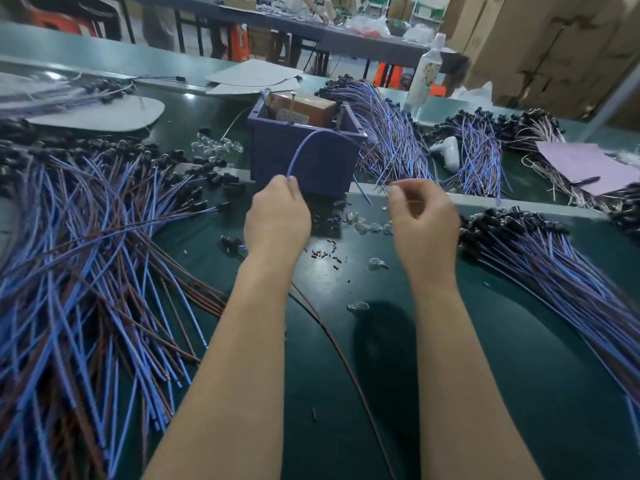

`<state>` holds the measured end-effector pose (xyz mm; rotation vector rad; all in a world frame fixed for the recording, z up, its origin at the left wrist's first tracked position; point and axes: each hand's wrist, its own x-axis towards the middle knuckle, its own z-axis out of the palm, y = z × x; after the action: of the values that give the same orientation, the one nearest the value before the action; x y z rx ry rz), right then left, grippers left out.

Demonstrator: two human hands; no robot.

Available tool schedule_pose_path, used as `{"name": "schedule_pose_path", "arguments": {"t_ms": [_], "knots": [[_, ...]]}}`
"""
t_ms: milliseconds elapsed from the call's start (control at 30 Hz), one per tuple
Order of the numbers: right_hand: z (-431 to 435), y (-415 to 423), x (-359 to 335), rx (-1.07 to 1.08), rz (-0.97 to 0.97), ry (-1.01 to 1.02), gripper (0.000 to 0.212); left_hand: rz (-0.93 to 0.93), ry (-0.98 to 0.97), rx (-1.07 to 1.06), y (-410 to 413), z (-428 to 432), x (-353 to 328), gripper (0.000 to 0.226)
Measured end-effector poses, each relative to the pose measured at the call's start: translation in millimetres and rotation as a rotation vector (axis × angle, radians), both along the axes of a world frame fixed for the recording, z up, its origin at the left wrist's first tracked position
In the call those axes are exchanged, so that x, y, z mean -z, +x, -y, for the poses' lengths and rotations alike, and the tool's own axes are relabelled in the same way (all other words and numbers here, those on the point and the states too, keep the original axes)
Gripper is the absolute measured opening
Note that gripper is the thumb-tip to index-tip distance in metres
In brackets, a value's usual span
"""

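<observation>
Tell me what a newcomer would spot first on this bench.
A left heap and a right heap of blue and brown wires fan across the green table. Between them, the left hand pinches a single blue wire arching before a purple box; the right hand is raised beside it, fingers curled.

right hand [420, 216]: motion-blurred at middle right; what its fingertips pinch cannot be told.
blue wire [301, 150]: lower end hidden inside the left hand [277, 216].
wire pile [69, 271]: cut off by left and bottom edges.
small dark bits [325, 254]: centre, too small to identify.
</observation>
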<state>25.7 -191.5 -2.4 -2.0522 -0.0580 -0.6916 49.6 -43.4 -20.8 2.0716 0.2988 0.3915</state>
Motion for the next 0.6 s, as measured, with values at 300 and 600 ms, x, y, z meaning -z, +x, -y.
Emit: {"name": "schedule_pose_path", "arguments": {"t_ms": [300, 600], "knots": [[-67.1, -6.0, 32.2, -0.482, -0.543, -0.831, 0.013, 0.138, -0.061, -0.018, -1.3, -1.4, -6.0, 0.036], [-63.3, -5.4, 16.3, -0.401, -0.529, -0.897, 0.011, 0.065, -0.082, 0.207, -7.2, 3.2, -12.1, 0.031]]}}
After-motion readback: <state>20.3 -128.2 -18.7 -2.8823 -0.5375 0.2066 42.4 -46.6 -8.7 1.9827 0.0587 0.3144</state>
